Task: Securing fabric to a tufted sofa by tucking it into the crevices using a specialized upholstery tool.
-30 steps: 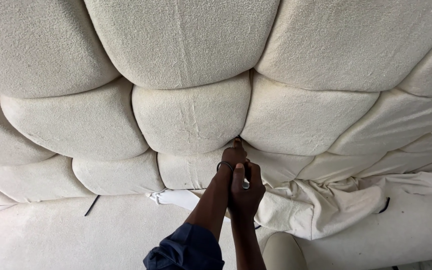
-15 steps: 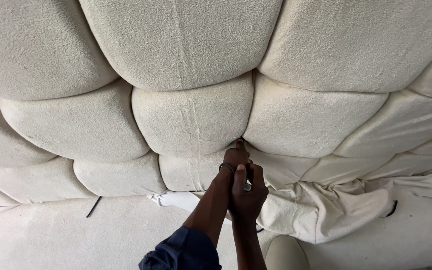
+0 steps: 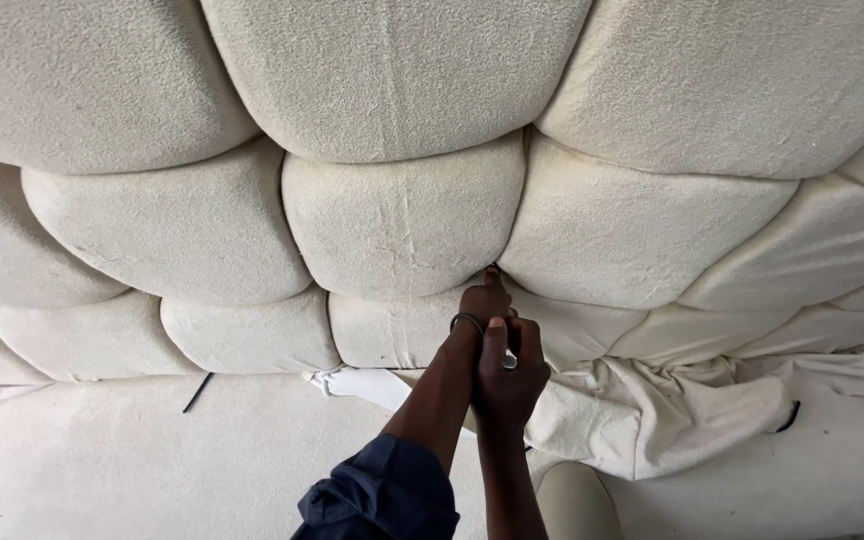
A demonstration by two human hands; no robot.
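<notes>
Head view: both hands are raised together against a cream tufted upholstery panel (image 3: 402,210) made of large puffed cushion sections. Left hand (image 3: 482,300) is pushed, fingers first, into the deep seam where several puffs meet; its fingertips are hidden in the fold, so whether they pinch anything cannot be told. A thin dark band (image 3: 465,321) circles the left wrist. Right hand (image 3: 507,375) sits just below and against the left, fingers closed around something small and pale that is mostly hidden; its kind cannot be made out. A dark blue sleeve (image 3: 382,495) covers the left forearm near the lower edge.

Loose cream fabric (image 3: 672,410) hangs bunched and unstuffed just right of the hands, below the finished puffs. A white strip of material (image 3: 362,385) lies just left of the forearms. Short dark cords show at lower left (image 3: 197,392) and far right (image 3: 790,415). A rounded pale object (image 3: 577,500) sits at the bottom edge, beside the right forearm.
</notes>
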